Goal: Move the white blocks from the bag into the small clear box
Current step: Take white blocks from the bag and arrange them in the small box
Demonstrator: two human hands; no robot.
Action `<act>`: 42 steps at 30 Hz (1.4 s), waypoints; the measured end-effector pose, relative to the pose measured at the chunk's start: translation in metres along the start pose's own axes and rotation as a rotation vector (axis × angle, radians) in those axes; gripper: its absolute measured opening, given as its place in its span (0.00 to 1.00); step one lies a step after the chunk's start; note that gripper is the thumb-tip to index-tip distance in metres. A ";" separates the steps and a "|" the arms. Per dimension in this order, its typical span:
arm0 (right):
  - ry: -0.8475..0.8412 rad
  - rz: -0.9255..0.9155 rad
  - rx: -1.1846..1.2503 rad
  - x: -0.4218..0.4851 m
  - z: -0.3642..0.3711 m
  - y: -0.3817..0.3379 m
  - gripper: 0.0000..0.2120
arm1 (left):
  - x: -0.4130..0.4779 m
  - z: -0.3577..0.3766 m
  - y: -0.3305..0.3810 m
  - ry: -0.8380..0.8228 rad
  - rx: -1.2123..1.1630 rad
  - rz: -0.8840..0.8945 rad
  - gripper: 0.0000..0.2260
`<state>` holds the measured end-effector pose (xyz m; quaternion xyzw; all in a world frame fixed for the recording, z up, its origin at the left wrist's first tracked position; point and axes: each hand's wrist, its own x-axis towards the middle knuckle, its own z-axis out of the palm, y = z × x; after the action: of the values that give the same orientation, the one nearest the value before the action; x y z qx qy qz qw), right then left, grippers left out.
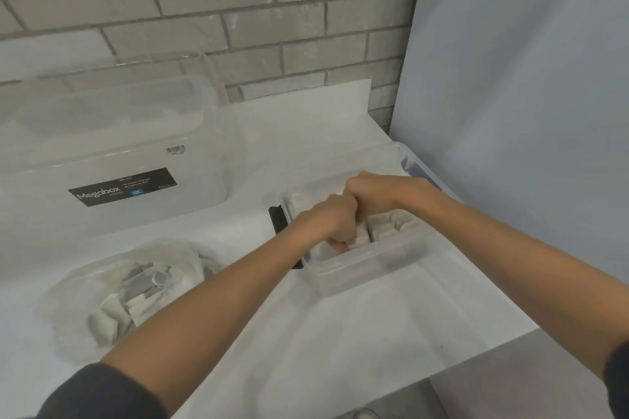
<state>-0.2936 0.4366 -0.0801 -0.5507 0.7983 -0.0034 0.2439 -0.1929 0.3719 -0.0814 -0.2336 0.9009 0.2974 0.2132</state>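
We are packing the white rectangular blocks (pixel 391 226) into the small clear plastic box (pixel 367 253), and a group of them is already sitting on its floor toward the 3 o'clock end. Our left hand (pixel 335 219) is reaching in at the 9 o'clock end with its fingers curled downward. They appear to be pinching one more block, standing on edge just beside the others; we are judging that it is going in upright so that it sits snug against its neighbours. Our right hand (pixel 377 192) is touching the back of the left at 1 o'clock from it, wrist bent over the box. Its fingers are hiding behind the left hand, so we cannot tell whether they are gripping anything or only steadying the row. Both hands are working together, directly above the packed blocks.

At 8 o'clock from the box, well apart, the crumpled clear plastic bag (pixel 190 258) is lying open on the white tabletop (pixel 340 333) with many more blocks heaped inside, which we are reading as plenty left to move. A black clip (pixel 277 219) is showing on the box's 9 o'clock end. At 10 o'clock the large clear storage tub with a black label (pixel 136 133) is standing against the grey brick wall (pixel 238 10), and a pale blue panel (pixel 510 112) is closing off the 3 o'clock side
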 end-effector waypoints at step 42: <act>0.329 -0.286 0.248 -0.032 -0.029 -0.180 0.04 | -0.169 -0.077 -0.176 0.514 -0.284 -0.028 0.08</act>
<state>-0.1382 0.3863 0.0076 -0.6161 0.7345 -0.2255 0.1734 0.0197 0.2477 -0.0136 -0.3414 0.8713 0.3487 -0.0527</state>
